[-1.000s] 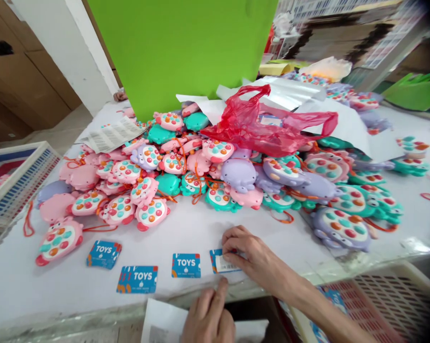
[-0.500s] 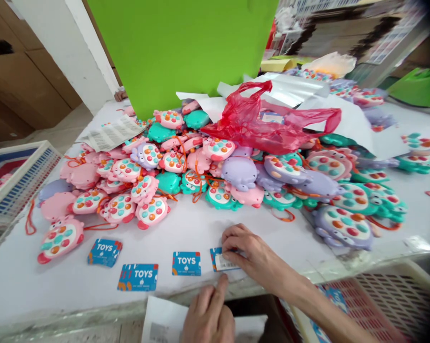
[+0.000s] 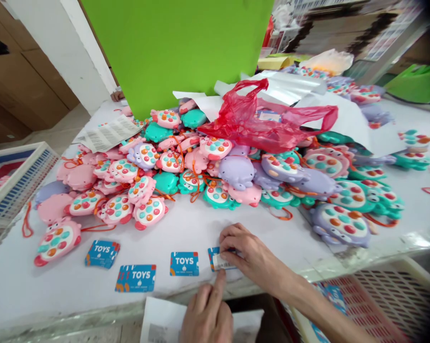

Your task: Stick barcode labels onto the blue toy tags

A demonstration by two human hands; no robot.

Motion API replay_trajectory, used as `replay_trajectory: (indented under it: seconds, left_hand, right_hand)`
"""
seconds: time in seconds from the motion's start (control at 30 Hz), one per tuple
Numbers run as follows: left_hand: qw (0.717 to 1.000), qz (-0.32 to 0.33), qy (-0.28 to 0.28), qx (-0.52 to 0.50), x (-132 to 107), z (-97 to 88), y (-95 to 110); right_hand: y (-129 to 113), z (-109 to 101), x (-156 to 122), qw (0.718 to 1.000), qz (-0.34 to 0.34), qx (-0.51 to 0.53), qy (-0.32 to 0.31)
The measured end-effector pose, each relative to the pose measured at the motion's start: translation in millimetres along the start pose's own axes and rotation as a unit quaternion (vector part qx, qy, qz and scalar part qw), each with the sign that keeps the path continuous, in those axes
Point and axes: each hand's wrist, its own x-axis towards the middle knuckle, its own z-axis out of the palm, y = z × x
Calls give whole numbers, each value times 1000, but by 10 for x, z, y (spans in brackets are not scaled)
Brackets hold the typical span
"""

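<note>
My right hand [image 3: 248, 255] is closed, its fingertips pinching a white barcode sticker [image 3: 220, 263] that lies over a blue card [image 3: 212, 252] near the table's front edge. My left hand [image 3: 209, 312] is over a white label sheet [image 3: 163, 317]; its fingers are curled round the sheet, though the thumb is hidden. Its index finger stretches out to the sticker's lower edge. To the left lie a blue TOYS card [image 3: 184, 264], another TOYS card [image 3: 135, 278] and a small stack of TOYS cards [image 3: 102, 254].
Pink, purple and green animal-shaped toys [image 3: 152, 212] with orange cords are heaped behind the cards. A red plastic bag [image 3: 272, 126] lies on the heap before a green panel [image 3: 186, 47]. Baskets stand left [image 3: 32, 166] and right [image 3: 389, 295] of the table. Another person's hand [image 3: 117, 95] shows far left.
My left index finger has moved slightly up to the sticker's edge. My right hand stays on the sticker and card. The whole view has shifted a little.
</note>
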Motion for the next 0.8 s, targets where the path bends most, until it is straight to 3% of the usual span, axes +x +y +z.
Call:
replay_trajectory:
  seconds: [0.37, 0.53, 0.67, 0.8]
  left_hand:
    - [999, 17, -34, 33, 77, -79, -3]
    - [991, 38, -120, 40, 87, -157, -52]
    - [994, 34, -100, 30, 74, -160, -89]
    - [995, 46, -74, 42, 72, -115, -92]
  right_hand:
    - [29, 46, -8, 1000, -18, -21, 14]
    - [16, -22, 35, 999, -12, -34, -16]
    - [53, -88, 40, 1000, -10, -28, 5]
    - [64, -9, 35, 996, -24, -77, 30]
